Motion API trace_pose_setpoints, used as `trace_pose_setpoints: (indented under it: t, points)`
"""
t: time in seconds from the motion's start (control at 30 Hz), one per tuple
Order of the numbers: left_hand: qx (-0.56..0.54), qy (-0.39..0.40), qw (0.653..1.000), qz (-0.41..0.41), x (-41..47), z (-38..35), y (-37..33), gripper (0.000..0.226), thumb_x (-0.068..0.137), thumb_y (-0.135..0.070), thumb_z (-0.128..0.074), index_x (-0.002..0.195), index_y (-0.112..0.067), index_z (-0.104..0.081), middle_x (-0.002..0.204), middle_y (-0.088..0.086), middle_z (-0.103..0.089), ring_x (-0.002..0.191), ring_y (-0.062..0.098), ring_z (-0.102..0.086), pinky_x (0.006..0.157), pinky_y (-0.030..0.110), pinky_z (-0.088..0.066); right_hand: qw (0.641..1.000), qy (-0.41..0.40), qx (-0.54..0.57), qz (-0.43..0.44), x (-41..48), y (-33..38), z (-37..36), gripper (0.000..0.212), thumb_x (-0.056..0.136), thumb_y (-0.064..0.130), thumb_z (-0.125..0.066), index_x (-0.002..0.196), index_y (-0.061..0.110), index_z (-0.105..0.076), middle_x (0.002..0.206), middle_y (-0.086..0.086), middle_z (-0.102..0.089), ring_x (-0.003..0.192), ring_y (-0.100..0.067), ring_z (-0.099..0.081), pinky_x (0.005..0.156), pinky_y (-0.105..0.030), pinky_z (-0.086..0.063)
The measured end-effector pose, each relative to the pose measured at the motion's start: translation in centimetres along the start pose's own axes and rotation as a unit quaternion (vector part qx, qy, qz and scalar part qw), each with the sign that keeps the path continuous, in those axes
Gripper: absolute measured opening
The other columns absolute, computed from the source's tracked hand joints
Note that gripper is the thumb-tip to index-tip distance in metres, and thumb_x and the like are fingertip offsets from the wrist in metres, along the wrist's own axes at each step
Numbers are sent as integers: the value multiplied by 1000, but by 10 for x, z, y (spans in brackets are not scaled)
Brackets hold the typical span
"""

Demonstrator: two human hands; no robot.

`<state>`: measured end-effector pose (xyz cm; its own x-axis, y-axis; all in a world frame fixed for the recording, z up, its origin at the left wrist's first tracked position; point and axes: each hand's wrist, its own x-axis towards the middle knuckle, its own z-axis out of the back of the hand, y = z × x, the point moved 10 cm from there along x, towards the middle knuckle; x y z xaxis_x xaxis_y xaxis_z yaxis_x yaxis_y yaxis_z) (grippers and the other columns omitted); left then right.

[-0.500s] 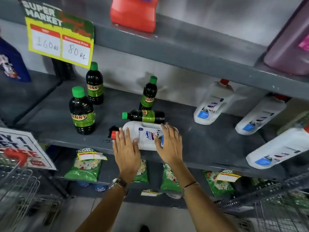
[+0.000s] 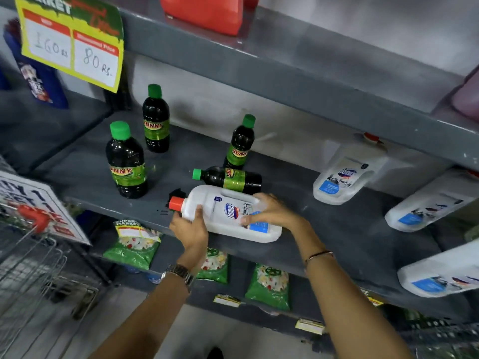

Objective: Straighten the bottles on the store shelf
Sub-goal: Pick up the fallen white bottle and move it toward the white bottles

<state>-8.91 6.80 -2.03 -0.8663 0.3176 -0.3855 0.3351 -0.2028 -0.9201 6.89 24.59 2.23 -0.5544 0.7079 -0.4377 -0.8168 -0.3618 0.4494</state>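
A white Domex bottle (image 2: pixel 220 208) with a red cap lies on its side at the front of the grey shelf (image 2: pixel 337 229). My left hand (image 2: pixel 190 230) grips it below the neck, and my right hand (image 2: pixel 269 212) holds its body over the blue label. Just behind it a dark Sunny bottle (image 2: pixel 228 178) with a green cap lies flat. Three more Sunny bottles stand upright: front left (image 2: pixel 127 161), back left (image 2: pixel 156 120) and middle (image 2: pixel 239 143). Other white Domex bottles stand to the right (image 2: pixel 344 174), (image 2: pixel 430 211), (image 2: pixel 440 275).
A yellow price sign (image 2: pixel 72 42) hangs from the upper shelf, where a red jug (image 2: pixel 204 11) stands. Green packets (image 2: pixel 134 244) lie on the shelf below. A wire shopping cart (image 2: pixel 28 268) and a promo board (image 2: pixel 33 206) stand at the lower left.
Both hands lay flat on top of the white bottle; now they have closed around it, the left under the neck end, and its front side is tilted up off the shelf.
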Motion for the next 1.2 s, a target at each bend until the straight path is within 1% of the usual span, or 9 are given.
trace_pose_setpoints:
  t: [0.1,0.23,0.4,0.53,0.63,0.77,0.93,1.0,1.2]
  points:
    - [-60,15,996,62,7,-6,16,62,77,-33,-67,123,1,-45,127,25,-51,114,43,-51,97,56,-45,996,49,70,-33,5,-11,-4,116,45,51,-88,142,18,-34,144,2,-43,128,-20,-47,108,-39,-40]
    - [-103,43,989,102,12,-3,20,54,72,-26,-71,115,0,-51,118,21,-60,103,39,-59,90,57,-51,997,57,32,-39,12,-14,-1,134,20,69,-84,136,18,-41,141,-2,-48,122,-21,-53,103,-41,-47]
    - [-154,52,980,111,4,7,14,34,82,-11,-65,112,-1,-54,111,14,-61,100,32,-59,76,40,-51,998,34,28,-38,-13,-6,-5,108,49,51,-87,138,14,-38,132,-2,-42,119,-22,-51,100,-38,-48]
    - [-168,57,983,44,-8,19,-12,38,80,-7,-65,117,-7,-55,106,9,-60,100,30,-59,89,43,-51,994,-11,101,-35,-35,-4,-9,93,44,50,-90,121,20,-47,114,4,-54,99,-14,-59,86,-35,-55]
    - [-149,77,984,-59,-11,24,-55,44,78,-10,-67,120,-12,-56,113,5,-59,101,19,-55,82,28,-48,977,-69,201,-35,-52,-5,-12,83,43,43,-92,111,20,-50,102,9,-58,89,-8,-61,70,-26,-53]
    - [-55,139,965,-215,-22,14,-115,54,70,-30,-71,123,-27,-57,130,10,-53,118,21,-52,103,45,-44,927,-151,342,-31,-67,-9,-22,98,34,43,-94,119,16,-55,115,2,-67,98,-14,-67,81,-33,-58]
    - [-30,200,939,-278,-53,-5,-159,73,72,-36,-73,135,-20,-40,135,8,-48,118,19,-51,103,44,-45,862,-271,428,1,-95,-9,-16,64,39,29,-95,96,20,-65,96,1,-73,85,-10,-71,67,-23,-58]
    - [-25,249,920,-301,-65,-16,-172,65,68,-40,-73,126,-21,-50,125,11,-58,108,22,-58,94,44,-51,836,-326,442,9,-106,-12,-11,70,39,30,-95,100,17,-64,99,-3,-72,85,-8,-70,65,-20,-56]
    - [-1,362,862,-354,-98,-46,-202,68,61,-31,-79,124,-17,-56,117,8,-67,102,19,-64,89,40,-55,771,-415,482,-13,-124,-29,-10,105,19,59,-89,112,21,-58,115,-9,-65,103,-21,-65,83,-43,-59]
